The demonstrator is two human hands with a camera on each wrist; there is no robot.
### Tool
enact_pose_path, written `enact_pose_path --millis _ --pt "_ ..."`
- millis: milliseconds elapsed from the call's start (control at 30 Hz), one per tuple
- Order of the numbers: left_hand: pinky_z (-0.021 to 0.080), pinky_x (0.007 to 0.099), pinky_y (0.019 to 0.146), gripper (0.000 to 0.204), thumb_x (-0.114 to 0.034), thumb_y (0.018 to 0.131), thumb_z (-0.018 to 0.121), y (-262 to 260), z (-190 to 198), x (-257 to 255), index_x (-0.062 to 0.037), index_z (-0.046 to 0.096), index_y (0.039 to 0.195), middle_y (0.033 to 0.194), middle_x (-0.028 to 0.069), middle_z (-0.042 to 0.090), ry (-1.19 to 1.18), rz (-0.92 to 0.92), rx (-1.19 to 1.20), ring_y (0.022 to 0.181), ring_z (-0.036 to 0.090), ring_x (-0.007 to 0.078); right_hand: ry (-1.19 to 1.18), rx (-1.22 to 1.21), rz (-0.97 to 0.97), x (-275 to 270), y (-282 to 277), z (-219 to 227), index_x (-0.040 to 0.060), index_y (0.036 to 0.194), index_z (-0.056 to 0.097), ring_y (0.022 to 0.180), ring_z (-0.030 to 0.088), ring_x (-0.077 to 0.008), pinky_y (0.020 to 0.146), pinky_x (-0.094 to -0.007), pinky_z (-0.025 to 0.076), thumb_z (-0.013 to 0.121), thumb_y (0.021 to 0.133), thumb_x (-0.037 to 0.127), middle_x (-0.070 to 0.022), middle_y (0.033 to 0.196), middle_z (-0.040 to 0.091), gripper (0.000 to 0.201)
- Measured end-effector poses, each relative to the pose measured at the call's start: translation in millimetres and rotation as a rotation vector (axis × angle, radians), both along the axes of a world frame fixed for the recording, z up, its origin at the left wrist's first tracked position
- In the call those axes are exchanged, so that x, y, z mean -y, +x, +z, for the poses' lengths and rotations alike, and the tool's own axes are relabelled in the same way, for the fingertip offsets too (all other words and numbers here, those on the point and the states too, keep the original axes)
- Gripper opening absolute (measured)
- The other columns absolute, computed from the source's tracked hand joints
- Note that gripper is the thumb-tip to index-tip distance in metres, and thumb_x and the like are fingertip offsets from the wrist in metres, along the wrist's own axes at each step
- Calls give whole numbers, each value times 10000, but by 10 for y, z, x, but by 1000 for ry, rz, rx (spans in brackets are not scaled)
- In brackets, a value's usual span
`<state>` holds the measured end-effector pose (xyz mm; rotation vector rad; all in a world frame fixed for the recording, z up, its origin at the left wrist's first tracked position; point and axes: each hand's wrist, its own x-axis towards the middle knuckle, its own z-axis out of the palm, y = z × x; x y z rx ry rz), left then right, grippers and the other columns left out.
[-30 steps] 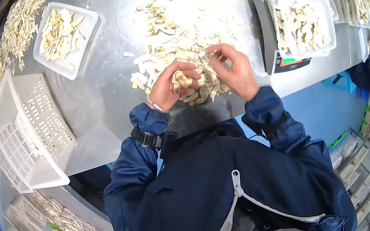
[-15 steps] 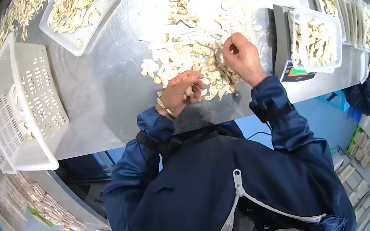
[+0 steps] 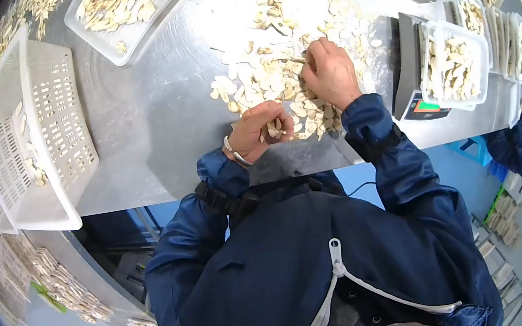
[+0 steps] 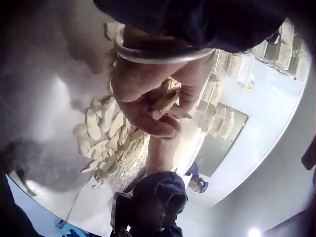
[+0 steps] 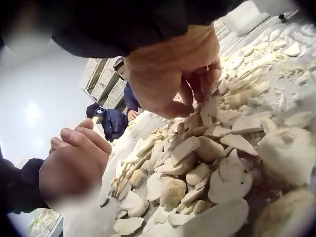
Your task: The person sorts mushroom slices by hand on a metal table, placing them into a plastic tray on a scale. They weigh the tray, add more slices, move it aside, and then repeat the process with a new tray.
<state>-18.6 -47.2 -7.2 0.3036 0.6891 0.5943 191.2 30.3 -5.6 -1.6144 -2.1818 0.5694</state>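
Head view: mushroom slices [image 3: 283, 67] lay heaped at upper centre; left hand [image 3: 257, 131] curled round some, likely keeping them gathered; right hand [image 3: 332, 71] bent over others, couldn't tell if gripping; tray [image 3: 481, 70] sat on scale [image 3: 406, 65] at right, presumably for weighing.

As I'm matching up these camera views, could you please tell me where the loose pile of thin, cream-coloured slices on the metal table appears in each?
Head: the loose pile of cream-coloured slices is above centre.
Left wrist: the pile is left of centre.
Right wrist: the pile spreads over the lower centre and right.
Shared landmark: the bare left hand, in all three.
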Motion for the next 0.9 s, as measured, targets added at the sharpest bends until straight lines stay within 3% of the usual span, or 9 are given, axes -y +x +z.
enact_pose_path --millis 100,133,200,300,400,533,567,767,900 --pt "537 298 679 289 -295 978 475 53 41 -26 -31 584 1021 915 87 635 -90 48 -42 758 610 167 -120 -191 -65 64 59 125 21 800 543 707 571 -331 635 -405 460 622 735 54 -135 763 569 107" --pt "548 301 690 300 -295 981 469 72 56 -43 -28 575 1068 946 98 638 -116 71 -44 775 616 166 -295 -259 -109 109 32 304 20 830 557 741 595 -322 654 -390 475 612 745 55 -143 811 595 107" --pt "562 302 698 321 -295 985 465 97 61 -57 -28 554 1140 994 115 641 -169 106 -14 803 626 164 -544 -387 67 181 8 567 25 850 566 744 606 -332 662 -390 483 607 750 73 -153 837 609 118" --pt "544 262 632 309 -306 990 468 80 23 -67 -39 551 1120 972 111 634 -145 64 0 777 629 162 -305 -247 -5 137 -101 458 31 867 575 793 590 -335 693 -405 468 604 752 89 -150 859 587 132" --pt "434 239 538 308 -315 1007 398 6 -92 11 -51 549 1054 908 84 607 -67 36 73 690 571 137 24 61 125 14 -121 104 38 892 577 865 559 -326 735 -420 439 602 748 87 -139 888 553 154" --pt "454 271 582 270 -310 983 480 -103 -96 70 -59 571 941 833 76 609 -130 110 237 632 544 145 26 116 163 19 -165 34 43 889 557 892 526 -310 751 -418 413 598 741 66 -127 893 515 155" --pt "471 281 637 274 -311 979 484 -130 -111 90 -55 578 949 880 88 628 -123 119 268 715 578 155 28 106 157 24 -176 39 43 876 545 898 515 -314 755 -416 409 597 741 59 -130 901 502 146" --pt "486 269 690 208 -227 939 558 -146 20 88 -32 614 986 988 90 650 -86 124 42 910 606 151 -59 -100 112 39 -82 30 29 833 541 779 560 -332 711 -422 438 607 755 36 -149 786 556 102" --pt "483 272 690 202 -205 927 564 -179 -66 105 -27 629 998 1030 94 638 1 81 39 917 598 156 -116 -114 -23 55 -64 145 24 845 558 773 579 -345 717 -426 458 623 747 26 -154 771 581 118"
